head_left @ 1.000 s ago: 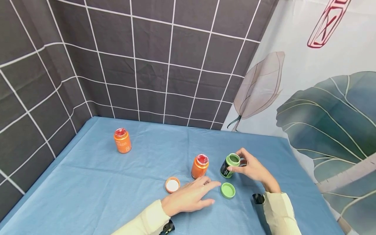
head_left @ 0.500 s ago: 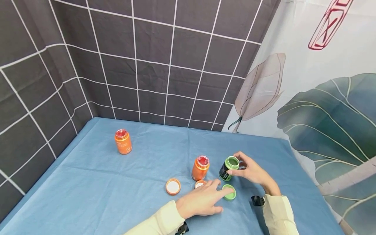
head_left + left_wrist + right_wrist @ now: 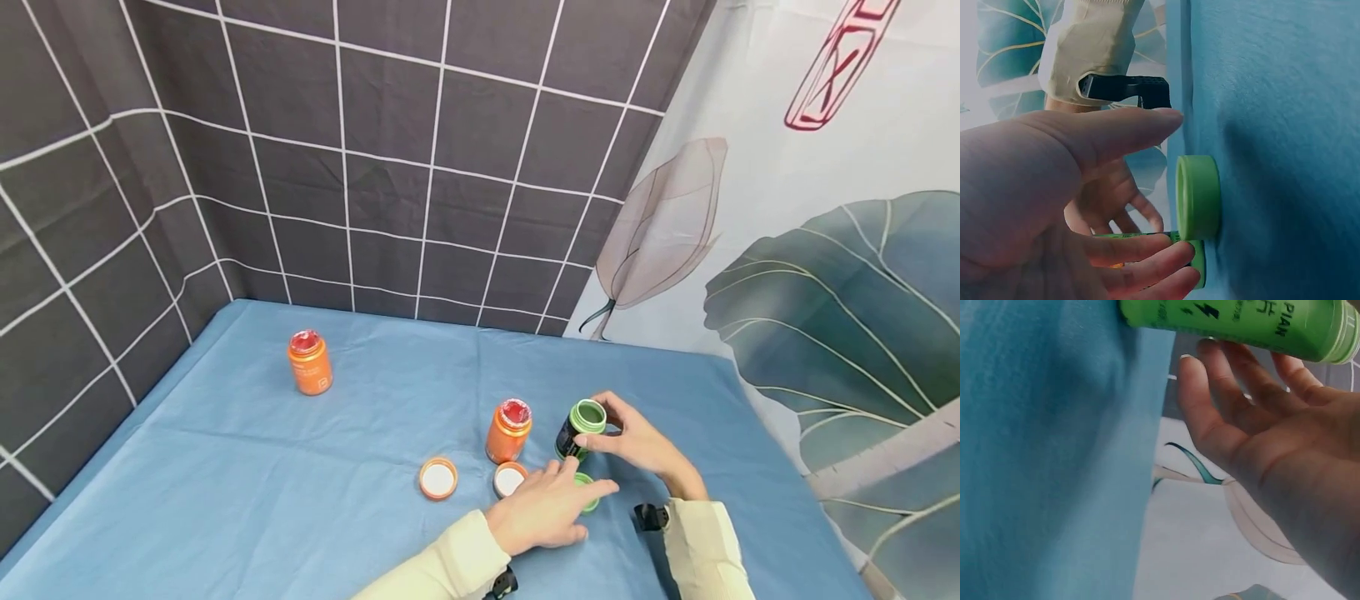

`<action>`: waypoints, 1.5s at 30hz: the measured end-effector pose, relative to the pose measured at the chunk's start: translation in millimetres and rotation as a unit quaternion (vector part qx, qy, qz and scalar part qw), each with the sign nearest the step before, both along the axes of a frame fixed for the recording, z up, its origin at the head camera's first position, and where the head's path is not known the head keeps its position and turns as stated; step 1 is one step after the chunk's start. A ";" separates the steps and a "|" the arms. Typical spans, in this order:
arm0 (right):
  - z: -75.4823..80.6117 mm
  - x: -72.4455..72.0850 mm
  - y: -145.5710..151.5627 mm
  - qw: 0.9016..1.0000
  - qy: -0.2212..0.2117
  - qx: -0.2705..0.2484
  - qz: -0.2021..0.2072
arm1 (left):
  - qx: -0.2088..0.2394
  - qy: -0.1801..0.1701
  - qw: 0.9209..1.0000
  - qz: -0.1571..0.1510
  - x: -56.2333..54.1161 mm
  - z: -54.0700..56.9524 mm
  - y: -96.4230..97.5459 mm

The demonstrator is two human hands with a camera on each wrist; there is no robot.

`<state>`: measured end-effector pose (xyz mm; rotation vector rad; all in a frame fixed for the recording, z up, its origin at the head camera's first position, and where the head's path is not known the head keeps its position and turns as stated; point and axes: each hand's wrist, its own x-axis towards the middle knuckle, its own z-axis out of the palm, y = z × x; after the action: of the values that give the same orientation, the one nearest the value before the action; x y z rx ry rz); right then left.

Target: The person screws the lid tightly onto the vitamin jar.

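An open green jar [image 3: 582, 427] with a black label stands upright on the blue cloth. My right hand [image 3: 637, 442] grips it from the right, with the thumb in front and fingers behind; the right wrist view shows the jar's green side [image 3: 1235, 322] above the fingers. Over the green lid [image 3: 1199, 197] hovers my left hand [image 3: 543, 508], its fingers extended. In the left wrist view the lid lies between thumb and fingers, and I see a gap to the thumb. Part of the lid is hidden by the hand in the head view.
An open orange jar [image 3: 509, 432] with a red inside stands left of the green one. Two orange lids, a left one [image 3: 438, 479] and a right one [image 3: 509, 480], lie in front. Another open orange jar [image 3: 310, 363] stands farther back left. Fabric backdrops rise behind the table cloth [image 3: 300, 500].
My left hand has moved right, from beside the orange jar to over the green lid, uncovering the second orange lid. The right hand still holds the green jar, shifted slightly left.
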<state>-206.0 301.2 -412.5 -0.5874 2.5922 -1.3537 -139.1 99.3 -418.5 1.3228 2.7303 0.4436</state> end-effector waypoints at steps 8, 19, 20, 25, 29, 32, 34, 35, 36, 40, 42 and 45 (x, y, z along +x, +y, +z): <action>-10.3 1.7 1.1 0.999 -0.028 -0.039 0.021 | -0.037 0.023 0.999 0.015 2.8 -10.9 5.9; -7.6 -3.2 1.1 0.999 -0.035 -0.024 0.013 | -0.023 0.054 0.998 0.026 -0.1 -11.6 7.4; -8.0 -3.2 1.1 0.999 -0.035 -0.023 0.013 | -0.019 0.047 0.998 0.027 -0.5 -11.4 6.9; -9.9 -2.3 1.3 0.999 -0.028 -0.026 0.013 | -0.012 0.018 1.000 0.023 -2.8 -10.7 4.6; -9.3 -1.2 0.8 0.999 -0.027 -0.026 0.013 | -0.016 0.002 1.000 0.013 -5.1 -12.0 4.7; -1.3 2.1 -3.1 0.999 -0.027 -0.023 0.011 | -0.016 -0.010 1.000 0.009 -6.0 -11.5 5.1; 6.3 5.3 -7.0 0.999 -0.028 -0.019 0.011 | -0.007 -0.027 1.000 0.006 -6.6 -8.9 3.9; 9.6 6.7 -8.6 0.999 -0.028 -0.018 0.011 | -0.002 -0.036 0.999 0.005 -7.2 -7.7 3.1; 10.1 6.9 -9.0 0.999 -0.031 -0.018 0.010 | 0.004 -0.047 0.999 0.003 -7.9 -5.9 2.1; -0.2 2.4 -3.7 0.999 -0.026 -0.014 0.011 | 0.029 -0.042 0.999 -0.007 -9.7 1.0 -1.4; -6.6 -0.3 0.1 0.999 -0.025 -0.015 0.015 | 0.043 -0.001 0.999 -0.011 -9.9 4.5 -2.0; -8.0 -0.3 2.3 0.999 -0.027 -0.020 0.020 | 0.074 0.054 0.996 -0.015 -10.0 10.2 -2.3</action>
<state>-206.3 303.5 -420.5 -0.5975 2.5033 -1.3914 -149.1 96.9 -408.3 1.4616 2.8074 0.5993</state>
